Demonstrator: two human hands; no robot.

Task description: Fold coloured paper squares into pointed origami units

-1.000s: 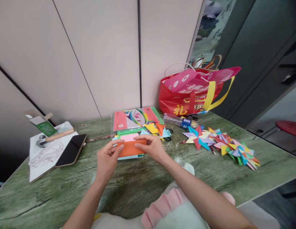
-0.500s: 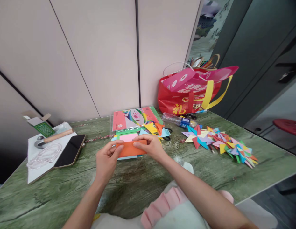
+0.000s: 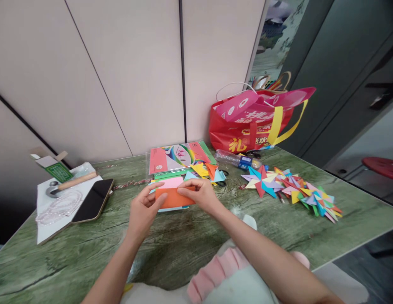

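Note:
An orange sheet of paper, folded into a rectangle, is held up between my two hands. My left hand pinches its left end, thumb in front and fingers behind. At the upper right part, my right hand grips it between thumb and fingers. Behind and below it lies a stack of coloured paper, pink on top. Small folded paper pieces in yellow, orange and light blue lie just beyond my right hand, partly over black scissors.
Several folded paper stars spread along the right. A plastic bottle and red gift bag stand behind. A paper pack lies against the wall. Leftward are a phone, a hammer, beads and a green box.
My left thumb has shifted slightly right along the orange paper, and the left fingers have loosened a little. My right hand stays almost in place.

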